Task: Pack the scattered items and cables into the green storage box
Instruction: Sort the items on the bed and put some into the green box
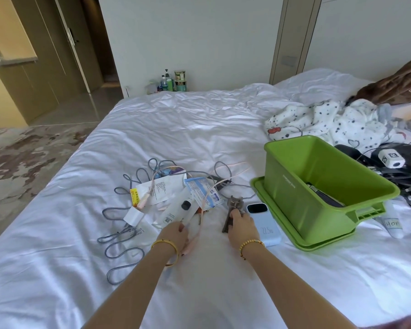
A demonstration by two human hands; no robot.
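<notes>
soft bright daylight, wide-angle edge distortion, slight blur

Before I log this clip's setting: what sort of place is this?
Most likely a bedroom, perhaps a hotel room: a wide bed with rumpled white sheets, toiletry bottles on the floor by the wall, and a door to a hallway.

We see the green storage box (318,184) tilted on its lid, right of our grip — cables (119,236) and packets (203,193) scattered left.
</notes>
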